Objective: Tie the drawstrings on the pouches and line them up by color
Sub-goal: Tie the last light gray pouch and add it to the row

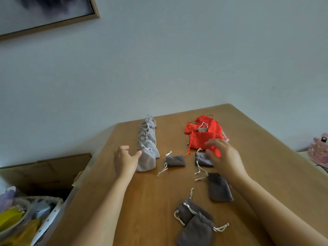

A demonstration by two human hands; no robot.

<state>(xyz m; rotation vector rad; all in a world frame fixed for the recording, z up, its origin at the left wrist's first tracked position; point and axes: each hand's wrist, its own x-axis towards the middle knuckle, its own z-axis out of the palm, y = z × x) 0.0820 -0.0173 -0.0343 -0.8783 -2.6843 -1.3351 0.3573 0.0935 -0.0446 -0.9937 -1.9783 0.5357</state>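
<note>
A row of several light grey pouches [147,139] runs away from me on the wooden table [150,192]. My left hand [125,160] touches the nearest light grey pouch [146,161] at its left side, fingers relaxed. Several red pouches [204,134] lie heaped at the far right. My right hand [224,157] hovers over the near edge of the red heap and a dark grey pouch [202,159], fingers spread, holding nothing. More dark grey pouches lie loose: one in the middle [174,161], one flat [220,189], two near me [193,222].
An open cardboard box [44,173] and a bin of mixed items [21,215] stand on the floor left of the table. A pink object [318,148] sits at the right edge. A framed picture [44,13] hangs on the wall.
</note>
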